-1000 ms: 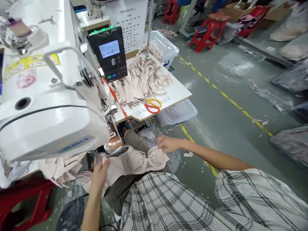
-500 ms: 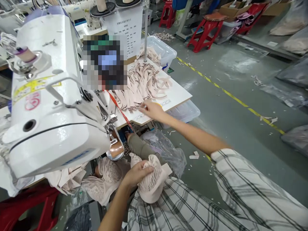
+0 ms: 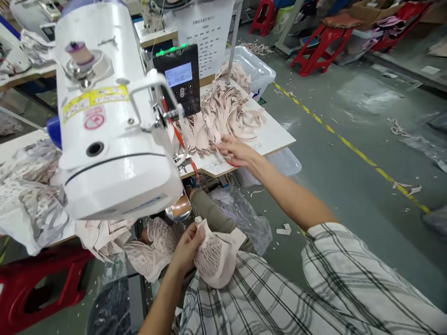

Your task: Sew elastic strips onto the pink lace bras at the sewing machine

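My left hand (image 3: 188,244) pinches the upper edge of a beige lace bra (image 3: 214,256) low in front of me, over my lap. One cup faces me; another lace cup (image 3: 148,256) hangs to the left, partly behind my wrist. My right hand (image 3: 234,150) is stretched out over the white table, thumb and fingers closed on the end of a pale fabric strip (image 3: 217,136). That strip lies at the front of a heaped pile of beige strips (image 3: 228,109). Left of the pile stands the white sewing machine (image 3: 118,186), its head hiding part of the table.
A control panel (image 3: 179,79) and a printed sheet (image 3: 209,39) stand behind the pile. A clear plastic bin (image 3: 256,70) sits beyond the table corner. Lace pieces (image 3: 28,200) are heaped at left, above a red stool (image 3: 42,293). Yellow tape (image 3: 349,144) crosses the floor.
My right hand has come onto the front of the pile and taken a strip's end. My left hand has shifted its grip to the bra's upper edge. The view has swung slightly left.
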{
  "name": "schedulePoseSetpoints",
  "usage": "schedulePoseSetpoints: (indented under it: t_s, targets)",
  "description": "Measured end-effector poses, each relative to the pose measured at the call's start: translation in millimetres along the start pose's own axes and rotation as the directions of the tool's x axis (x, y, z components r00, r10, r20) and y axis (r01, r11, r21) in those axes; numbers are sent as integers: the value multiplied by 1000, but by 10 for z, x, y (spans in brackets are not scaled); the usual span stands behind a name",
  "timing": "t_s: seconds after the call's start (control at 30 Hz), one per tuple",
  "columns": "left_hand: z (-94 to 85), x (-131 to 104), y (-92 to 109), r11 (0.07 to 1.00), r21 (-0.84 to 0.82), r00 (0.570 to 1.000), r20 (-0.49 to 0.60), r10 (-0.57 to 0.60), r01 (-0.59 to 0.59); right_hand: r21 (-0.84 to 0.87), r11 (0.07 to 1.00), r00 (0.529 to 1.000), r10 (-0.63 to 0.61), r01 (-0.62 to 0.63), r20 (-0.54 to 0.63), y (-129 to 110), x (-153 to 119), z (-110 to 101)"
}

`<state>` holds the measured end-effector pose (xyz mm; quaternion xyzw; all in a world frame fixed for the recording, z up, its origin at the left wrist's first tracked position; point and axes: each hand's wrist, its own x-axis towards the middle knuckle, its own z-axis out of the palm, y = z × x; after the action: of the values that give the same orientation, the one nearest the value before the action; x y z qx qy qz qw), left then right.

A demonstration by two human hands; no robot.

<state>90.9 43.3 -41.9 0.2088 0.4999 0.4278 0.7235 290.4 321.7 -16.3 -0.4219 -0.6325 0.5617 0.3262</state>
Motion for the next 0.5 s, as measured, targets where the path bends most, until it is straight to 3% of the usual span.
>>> schedulePoseSetpoints:
  t_s: [0.03, 0.1, 0.2, 0.3, 0.4, 0.5]
  targets:
    - [-18, -17, 52, 996, 74, 999, -15, 41, -40, 275, 960, 994, 12, -42, 110, 67, -232, 144]
    - [-44, -80, 167, 962, 246, 991, -28, 131, -121, 540, 823, 955, 10, -176, 296, 198, -707, 465]
    - [-26, -227, 348, 856, 467, 963, -28, 267, -224, 640, 741, 916, -88, -203, 392, 331, -1276, 884]
    - [42, -340, 486, 748, 613, 930, -60, 362, -252, 688, 713, 894, -214, -131, 392, 360, -1537, 1128]
    - [67, -354, 542, 671, 720, 960, -22, 280, -179, 702, 698, 869, -251, -143, 426, 326, -1590, 1237]
    - [33, -313, 519, 691, 711, 991, 88, 101, -133, 738, 615, 873, -160, -277, 461, 312, -1612, 1308]
